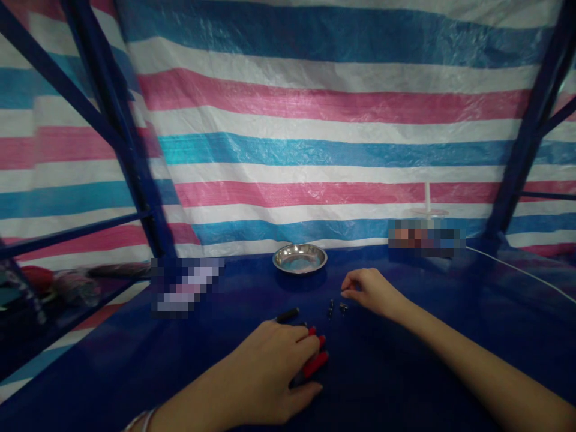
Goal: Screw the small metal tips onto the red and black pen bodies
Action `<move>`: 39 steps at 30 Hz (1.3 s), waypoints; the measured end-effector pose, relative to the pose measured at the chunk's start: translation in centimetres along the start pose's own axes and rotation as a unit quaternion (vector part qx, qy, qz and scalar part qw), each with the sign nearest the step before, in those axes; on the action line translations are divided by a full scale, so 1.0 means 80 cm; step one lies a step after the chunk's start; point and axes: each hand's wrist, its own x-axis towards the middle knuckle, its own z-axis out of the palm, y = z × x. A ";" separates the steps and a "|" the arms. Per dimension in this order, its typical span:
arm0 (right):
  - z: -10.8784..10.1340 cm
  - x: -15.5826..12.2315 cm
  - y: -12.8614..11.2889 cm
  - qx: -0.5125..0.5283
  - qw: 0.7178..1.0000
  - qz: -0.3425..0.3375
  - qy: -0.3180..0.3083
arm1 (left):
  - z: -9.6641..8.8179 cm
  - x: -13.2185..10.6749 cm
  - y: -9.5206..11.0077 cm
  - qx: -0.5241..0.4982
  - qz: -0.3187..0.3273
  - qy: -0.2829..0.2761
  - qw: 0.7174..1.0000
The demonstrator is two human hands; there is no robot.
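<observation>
My left hand (274, 372) lies over a red and black tool (315, 360) on the dark blue table top (405, 372), fingers curled round its handle. A black tip (288, 314) sticks out beyond the fingers. My right hand (371, 292) rests further back with its fingers bent down toward several small dark metal pieces (336, 308) on the table; whether it pinches one is hidden. A round shiny metal dish (299, 258) stands behind the pieces, apart from both hands.
A striped pink, white and blue tarp (315, 120) hangs behind the table. Dark blue frame posts (121, 132) stand left and right. A white cable (517, 270) runs across the right side. A white stand (427, 207) sits at the back right.
</observation>
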 end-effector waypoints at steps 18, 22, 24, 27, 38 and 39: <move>-0.001 -0.001 -0.001 0.022 1.000 -0.012 0.008 | -0.017 -0.008 -0.004 0.016 -0.037 -0.076 0.996; -0.003 -0.002 -0.002 0.028 0.999 -0.021 0.026 | -0.013 -0.008 0.000 0.022 -0.028 -0.084 0.996; -0.004 -0.001 -0.003 0.044 0.998 -0.022 0.037 | -0.012 -0.009 0.000 0.022 -0.022 -0.083 0.996; -0.006 -0.001 -0.007 0.161 0.986 -0.006 0.037 | -0.013 -0.009 -0.003 0.019 -0.010 -0.076 0.997; -0.007 -0.019 -0.047 0.516 0.854 -0.015 -0.055 | -0.009 0.005 -0.035 -0.021 -0.060 0.097 0.993; -0.005 -0.020 -0.050 0.518 0.853 -0.013 -0.054 | -0.006 0.006 -0.035 -0.028 -0.058 0.101 0.993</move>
